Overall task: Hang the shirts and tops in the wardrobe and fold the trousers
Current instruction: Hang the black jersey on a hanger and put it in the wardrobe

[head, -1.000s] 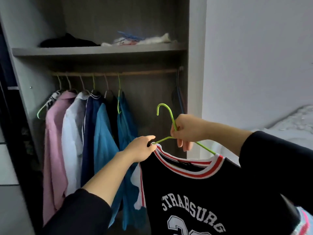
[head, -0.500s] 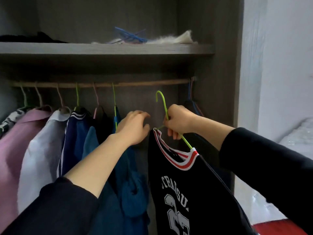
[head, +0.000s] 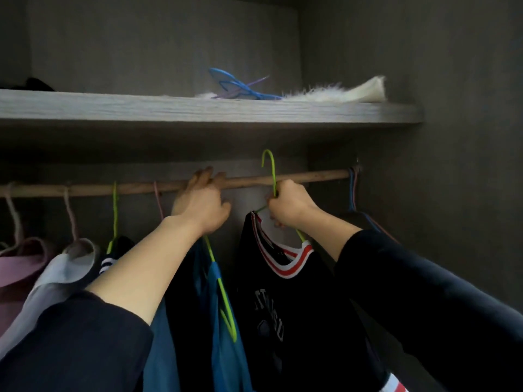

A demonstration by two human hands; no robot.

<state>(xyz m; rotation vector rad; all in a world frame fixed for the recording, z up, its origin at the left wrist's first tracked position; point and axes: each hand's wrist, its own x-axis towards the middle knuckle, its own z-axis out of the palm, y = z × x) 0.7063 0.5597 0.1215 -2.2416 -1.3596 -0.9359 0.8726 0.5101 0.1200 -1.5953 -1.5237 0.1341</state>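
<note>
My left hand [head: 202,205] grasps the round wooden rail [head: 311,176] under the grey shelf [head: 198,108]. My right hand [head: 288,206] grips a green wire hanger [head: 272,171].

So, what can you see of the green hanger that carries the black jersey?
The green hanger is thin and wire-like, bright green. The right hand grips its neck. Its hook, open to the left, stands above the wooden rod, not resting on it. Its shoulders slope down into the collar of the black jersey.
</note>
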